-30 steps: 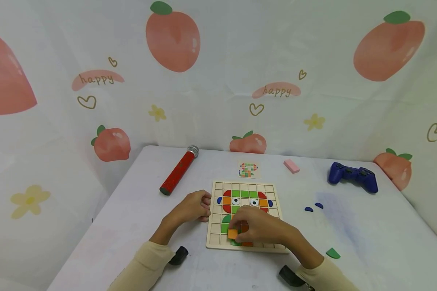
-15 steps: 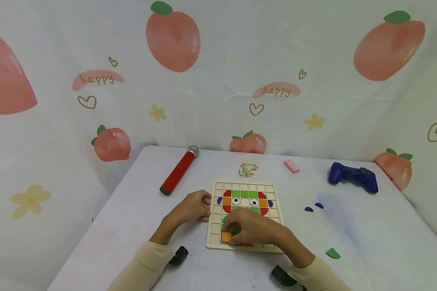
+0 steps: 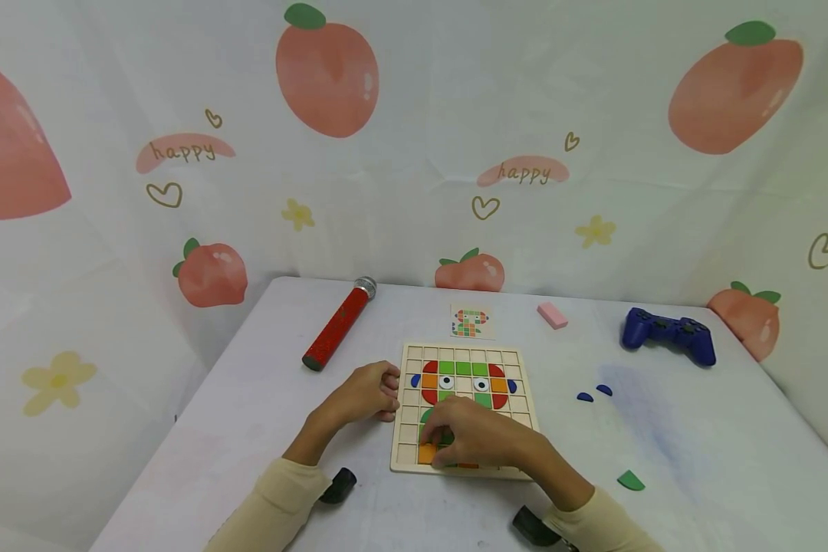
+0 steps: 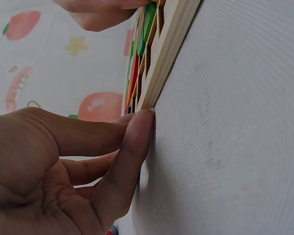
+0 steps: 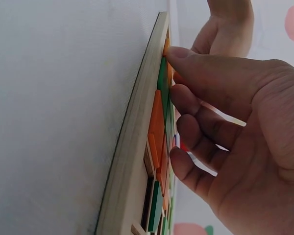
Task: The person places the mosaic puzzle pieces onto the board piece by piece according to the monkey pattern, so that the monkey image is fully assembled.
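A square wooden grid board (image 3: 408, 434) lies on the table, part-filled with flat coloured tiles that form a figure with two eye tiles. At the board's left edge, my left hand (image 3: 367, 394) holds the rim between thumb and fingertips, as the left wrist view shows with the thumb tip (image 4: 141, 122) against the edge. My right hand (image 3: 483, 433) reaches over the lower part of the board. Its thumb and finger pinch an orange square tile (image 3: 426, 454), which sits level in a bottom-row cell near the left. The right hand hides several tiles behind it.
Behind the board lies a pattern card (image 3: 472, 322), with a pink block (image 3: 553, 315) to its right. A red microphone (image 3: 338, 325) is at back left, a blue game controller (image 3: 668, 336) at back right. Blue half-round tiles (image 3: 585, 397) and a green quarter-round tile (image 3: 631, 481) lie right of the board.
My right hand has moved slightly left and down with the orange tile, which has gone from above the board into a bottom-row cell. The left hand has stayed at the edge.
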`<state>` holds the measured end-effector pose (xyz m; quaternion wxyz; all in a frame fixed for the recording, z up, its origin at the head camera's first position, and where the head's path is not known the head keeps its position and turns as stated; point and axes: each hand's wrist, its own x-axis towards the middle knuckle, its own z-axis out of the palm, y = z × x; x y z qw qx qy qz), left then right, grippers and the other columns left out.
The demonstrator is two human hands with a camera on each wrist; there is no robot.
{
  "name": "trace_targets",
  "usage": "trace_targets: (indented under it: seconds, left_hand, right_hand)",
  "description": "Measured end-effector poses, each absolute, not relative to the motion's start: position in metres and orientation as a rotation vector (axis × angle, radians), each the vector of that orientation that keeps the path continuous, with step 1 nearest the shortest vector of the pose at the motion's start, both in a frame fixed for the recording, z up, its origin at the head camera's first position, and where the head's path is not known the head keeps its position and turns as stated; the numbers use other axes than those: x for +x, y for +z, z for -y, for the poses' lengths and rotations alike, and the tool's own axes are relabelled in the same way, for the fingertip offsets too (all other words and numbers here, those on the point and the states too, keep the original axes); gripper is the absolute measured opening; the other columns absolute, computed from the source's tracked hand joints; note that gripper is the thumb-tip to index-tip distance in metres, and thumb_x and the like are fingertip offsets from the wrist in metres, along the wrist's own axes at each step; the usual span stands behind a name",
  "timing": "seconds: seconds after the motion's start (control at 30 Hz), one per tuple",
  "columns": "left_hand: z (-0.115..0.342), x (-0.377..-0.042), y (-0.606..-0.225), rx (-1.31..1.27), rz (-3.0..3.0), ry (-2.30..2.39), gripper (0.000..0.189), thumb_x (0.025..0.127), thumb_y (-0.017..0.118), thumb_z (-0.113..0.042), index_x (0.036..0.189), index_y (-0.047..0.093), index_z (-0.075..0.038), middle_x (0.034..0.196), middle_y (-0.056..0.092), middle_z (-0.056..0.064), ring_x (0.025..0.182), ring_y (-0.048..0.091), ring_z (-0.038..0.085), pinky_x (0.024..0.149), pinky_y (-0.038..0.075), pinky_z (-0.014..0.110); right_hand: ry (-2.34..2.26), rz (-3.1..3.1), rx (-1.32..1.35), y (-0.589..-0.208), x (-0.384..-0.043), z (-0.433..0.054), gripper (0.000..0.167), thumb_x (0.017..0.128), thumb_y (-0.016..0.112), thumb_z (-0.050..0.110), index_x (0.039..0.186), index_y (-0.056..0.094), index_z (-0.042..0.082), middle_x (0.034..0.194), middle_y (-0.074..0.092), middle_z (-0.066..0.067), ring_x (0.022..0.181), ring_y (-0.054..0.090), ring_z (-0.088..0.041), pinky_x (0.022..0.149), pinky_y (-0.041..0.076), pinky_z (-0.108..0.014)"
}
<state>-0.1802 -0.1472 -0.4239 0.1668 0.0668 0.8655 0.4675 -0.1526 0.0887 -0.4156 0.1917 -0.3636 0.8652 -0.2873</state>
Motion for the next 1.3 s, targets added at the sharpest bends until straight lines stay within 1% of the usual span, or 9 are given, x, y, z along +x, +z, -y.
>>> trace_targets:
  seconds: [0.2,0.4,0.63,0.77,0.93,1.07,1.2,1.3]
  left_hand:
    - [0.147,-0.180,-0.424,0.191,-2.463,1.333,0.046,0.089,0.075,0.005,0.133,0.060,0.006,0.105,0.063,0.010,0.085,0.063,0.018,0.072,0.065,0.028]
    - [0.147,-0.181,-0.424,0.193,-2.458,1.337,0.047,0.090,0.074,0.006,0.134,0.059,0.006,0.105,0.063,0.011,0.085,0.063,0.018,0.071,0.065,0.027]
    - [0.146,-0.182,-0.425,0.181,-2.457,1.330,0.048,0.090,0.075,0.005,0.135,0.059,0.005,0.104,0.063,0.010,0.085,0.063,0.018,0.072,0.065,0.028]
    - [0.147,-0.181,-0.425,0.180,-2.460,1.334,0.048,0.090,0.075,0.006,0.135,0.059,0.006,0.105,0.063,0.010,0.085,0.063,0.018,0.072,0.065,0.028]
    - [0.147,-0.181,-0.426,0.171,-2.456,1.335,0.049,0.090,0.076,0.006,0.136,0.059,0.005,0.106,0.063,0.010,0.086,0.063,0.019,0.073,0.066,0.029]
    - [0.147,-0.181,-0.426,0.168,-2.461,1.322,0.050,0.090,0.077,0.004,0.137,0.059,0.004,0.105,0.063,0.010,0.085,0.064,0.018,0.073,0.065,0.028]
    - [0.147,-0.181,-0.426,0.170,-2.471,1.313,0.050,0.090,0.077,0.004,0.137,0.059,0.005,0.104,0.063,0.010,0.086,0.064,0.018,0.073,0.065,0.028]
    - [0.147,-0.180,-0.425,0.172,-2.473,1.317,0.050,0.090,0.076,0.005,0.137,0.059,0.005,0.105,0.063,0.010,0.086,0.064,0.018,0.073,0.066,0.028]
  right_hand:
    - [-0.807,-2.425,-1.025,-0.414,-0.151,-0.087,0.020,0.089,0.087,0.025,0.108,0.082,0.022,0.098,0.069,0.019,0.093,0.058,-0.001,0.092,0.055,-0.025]
    - [-0.870,-2.394,-1.004,-0.414,-0.152,-0.095,0.019,0.090,0.086,0.024,0.109,0.081,0.023,0.100,0.069,0.018,0.094,0.061,-0.003,0.091,0.056,-0.024]
    - [-0.865,-2.455,-0.943,-0.413,-0.150,-0.116,0.020,0.092,0.083,0.027,0.112,0.080,0.026,0.106,0.069,0.019,0.100,0.059,-0.005,0.097,0.056,-0.030]
    - [-0.872,-2.484,-0.910,-0.411,-0.150,-0.135,0.021,0.092,0.083,0.028,0.113,0.080,0.024,0.105,0.070,0.018,0.099,0.060,-0.006,0.096,0.058,-0.031]
    - [-0.909,-2.511,-0.843,-0.409,-0.149,-0.163,0.019,0.093,0.081,0.022,0.111,0.078,0.021,0.102,0.070,0.012,0.096,0.061,-0.011,0.088,0.058,-0.027]
    - [-0.935,-2.549,-0.764,-0.408,-0.145,-0.189,0.021,0.093,0.081,0.026,0.112,0.077,0.020,0.100,0.067,0.009,0.095,0.059,-0.012,0.081,0.053,-0.024]
    - [-0.933,-2.614,-0.736,-0.409,-0.140,-0.216,0.027,0.090,0.083,0.031,0.114,0.076,0.020,0.099,0.066,0.009,0.093,0.057,-0.009,0.075,0.050,-0.023]
    - [-0.926,-2.661,-0.738,-0.411,-0.136,-0.234,0.030,0.088,0.085,0.031,0.114,0.077,0.020,0.099,0.067,0.011,0.091,0.056,-0.005,0.072,0.050,-0.023]
